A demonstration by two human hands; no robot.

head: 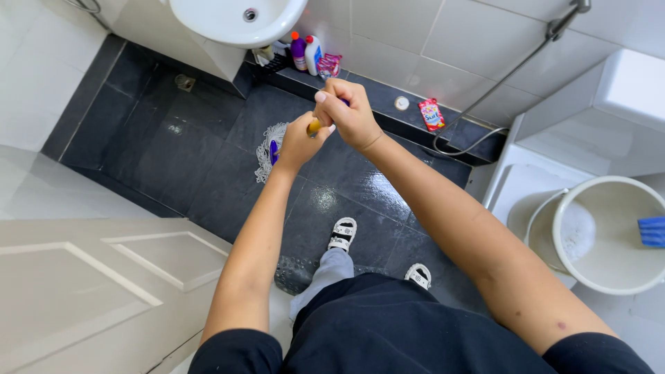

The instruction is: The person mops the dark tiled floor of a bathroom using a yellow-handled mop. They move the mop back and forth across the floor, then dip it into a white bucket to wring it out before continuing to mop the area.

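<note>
I grip the mop handle (314, 127) with both fists closed around it: my right hand (348, 111) on top, my left hand (299, 142) just below. The white stringy mop head (266, 151) rests on the wet dark floor tiles (187, 152), beneath the white sink (235, 19).

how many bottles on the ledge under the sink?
2. A purple bottle and a white bottle stand side by side on the dark ledge, just right of the sink. The sink may hide more.
</note>
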